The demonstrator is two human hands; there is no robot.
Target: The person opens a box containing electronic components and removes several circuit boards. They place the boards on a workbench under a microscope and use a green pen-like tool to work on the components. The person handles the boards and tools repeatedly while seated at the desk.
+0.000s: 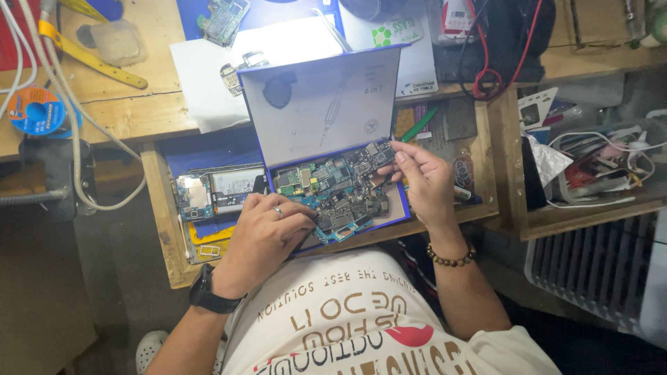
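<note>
The left hand [264, 232], ring and wristwatch on, lies curled over the near left corner of a blue hinged box [399, 208], its fingers bent down onto the heap of phone circuit boards [333, 194] packed inside. The right hand [424, 177] pinches one small dark board [375, 154] by its edge at the box's far right corner, thumb and fingertips closed on it.

The box sits on the front edge of an open wooden drawer [167, 229], partly past it; a press from the left hand could tip it and spill the boards into the lap. The pinched board may also snag its neighbours and drag them out.

An opened phone [215, 191] lies just left of the box. The raised lid [319, 104] screens the workbench [132, 104] behind, where a blue solder spool [35, 110] sits near the left edge.
</note>
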